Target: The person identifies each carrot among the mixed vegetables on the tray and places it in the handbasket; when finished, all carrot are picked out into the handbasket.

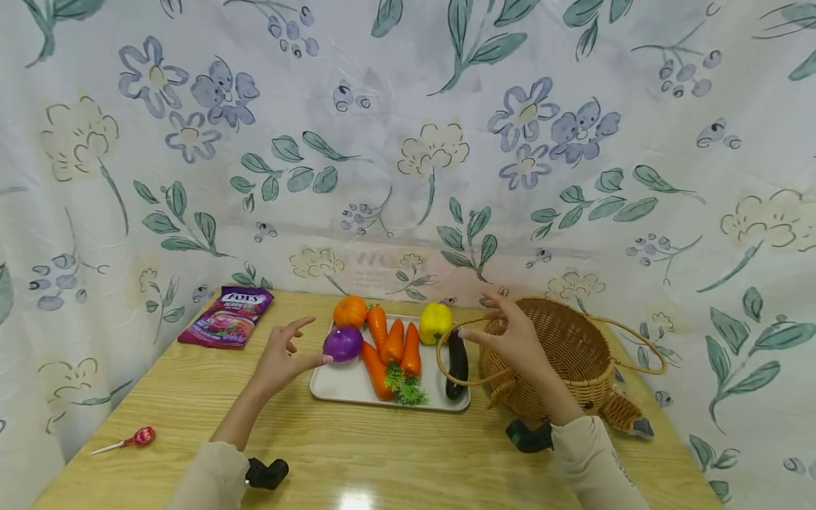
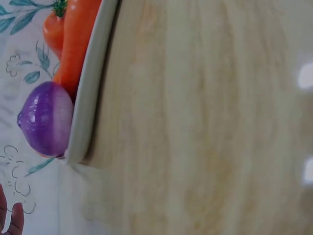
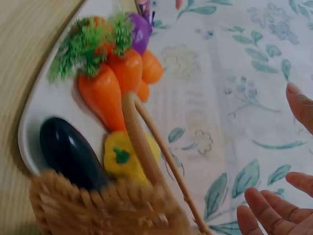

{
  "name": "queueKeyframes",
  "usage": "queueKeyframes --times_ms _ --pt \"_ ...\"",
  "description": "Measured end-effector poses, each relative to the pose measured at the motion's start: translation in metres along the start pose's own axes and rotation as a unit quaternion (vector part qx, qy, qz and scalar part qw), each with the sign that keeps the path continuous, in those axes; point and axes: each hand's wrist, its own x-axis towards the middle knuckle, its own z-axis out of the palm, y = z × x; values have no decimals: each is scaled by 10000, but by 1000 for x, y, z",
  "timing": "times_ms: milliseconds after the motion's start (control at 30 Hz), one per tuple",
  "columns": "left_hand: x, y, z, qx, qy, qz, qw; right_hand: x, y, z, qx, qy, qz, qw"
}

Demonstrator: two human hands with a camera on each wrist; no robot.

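Observation:
My left hand (image 1: pixel 283 360) is held beside the left end of a white tray (image 1: pixel 331 388), fingers spread, holding nothing. Its thumb tip appears right at the purple onion (image 1: pixel 343 343) in the head view; the left wrist view shows a gap between fingers and onion (image 2: pixel 46 120). Over the tray's right end, my right hand (image 1: pixel 515 341) has thumb and fingers apart with nothing between them. Its thumb overlaps a basket handle (image 1: pixel 440 358) and the top of a dark eggplant (image 1: pixel 456 368). Behind that hand stands a wicker basket (image 1: pixel 574 347).
Several carrots (image 1: pixel 375 372) with green tops, an orange pumpkin (image 1: pixel 350 312) and a yellow bell pepper (image 1: pixel 435 323) lie on the tray. A purple FOX'S candy bag (image 1: pixel 227 317) is at the back left, a red lollipop (image 1: pixel 144 435) at the front left. A floral curtain (image 1: pixel 382 212) hangs behind the table.

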Motion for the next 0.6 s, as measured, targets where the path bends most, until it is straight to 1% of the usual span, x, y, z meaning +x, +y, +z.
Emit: queueKeyframes --times_ms 67,167,267,367,467,600 --pt "-2 -5 2 -138 6 -25 9999 -2 -1 5 82 -26 34 10000" --pt "-6 -13 6 -443 43 34 9990 -5 -3 13 229 -56 30 9997" --pt "-10 -21 10 -786 -13 -1 9969 -8 -4 19 424 -65 15 9991" --pt "-13 -29 12 -1029 -104 -75 9946 -10 -4 26 538 -83 11 9985" --pt "-16 -35 15 -1101 -173 -132 9937 -11 -4 32 627 -98 20 9980" --pt "-19 -46 21 -994 -204 -243 9945 -12 -5 42 712 -134 19 9974"
